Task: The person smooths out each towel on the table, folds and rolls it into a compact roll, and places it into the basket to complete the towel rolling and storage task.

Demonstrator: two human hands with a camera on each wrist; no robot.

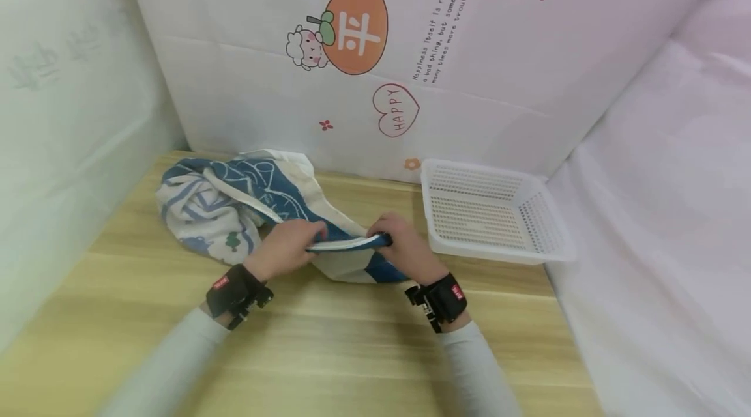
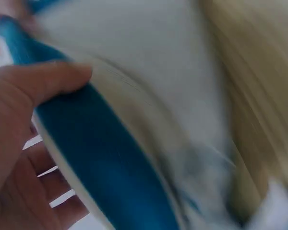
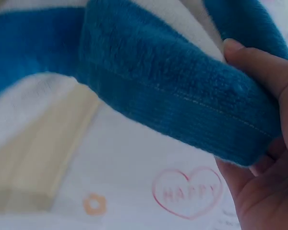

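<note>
Holding a blue-and-white towel (image 1: 287, 192) by its hem in 2 hands

Your left hand (image 1: 287, 247) pinches the blue hem, thumb laid across it and fingers behind. Your right hand (image 1: 407, 247) grips the hem farther right, thumb on 1 side and fingers curled round the other. Between them, the hem runs nearly straight.

The towel lies left of centre on the wood-grain table (image 1: 334, 352), its lifted edge in front of you and its far part rumpled toward the back left. There it touches a pale striped towel (image 1: 202, 215) with a green motif, apparently a 2nd piece. To your right, apart from both cloths, sits a white plastic mesh basket (image 1: 499, 253).

The work looks early, as a judgement: 1 edge is taken up in both hands, but most of the blue-and-white cloth is loose and not yet smoothed. The pale striped towel is a heap, with neither hand on it.
</note>
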